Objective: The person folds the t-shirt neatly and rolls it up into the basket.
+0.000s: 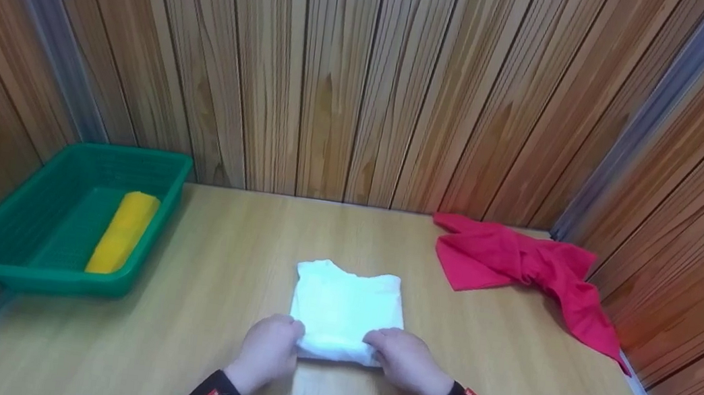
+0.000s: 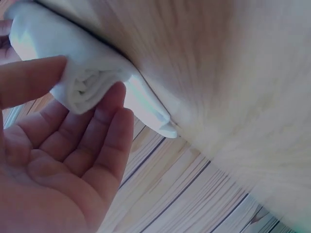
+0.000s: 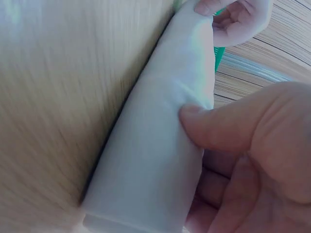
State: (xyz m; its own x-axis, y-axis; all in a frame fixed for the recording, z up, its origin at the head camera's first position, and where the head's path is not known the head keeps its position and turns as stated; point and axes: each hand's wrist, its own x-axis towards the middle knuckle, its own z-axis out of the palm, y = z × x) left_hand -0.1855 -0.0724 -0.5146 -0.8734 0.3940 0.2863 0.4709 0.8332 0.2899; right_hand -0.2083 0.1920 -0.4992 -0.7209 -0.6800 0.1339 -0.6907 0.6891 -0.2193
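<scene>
A white folded garment (image 1: 348, 306), its far edge dipping like a neckline, lies in the middle of the table with its near edge rolled up. The spiral of the roll (image 2: 92, 80) shows at its end in the left wrist view. My left hand (image 1: 269, 350) pinches the left end of this roll, thumb on one side and fingers on the other. At the right end my right hand (image 1: 408, 361) grips it, the thumb (image 3: 204, 124) pressing on the roll. Some right fingers are partly hidden behind the fabric.
A green plastic basket (image 1: 52, 280) stands at the table's left, holding a yellow rolled cloth (image 1: 124, 232). Crumpled red fabric (image 1: 521, 257) lies at the back right against the walls. Wood-patterned panels (image 1: 334, 73) enclose the table (image 1: 238, 237) at the back and sides.
</scene>
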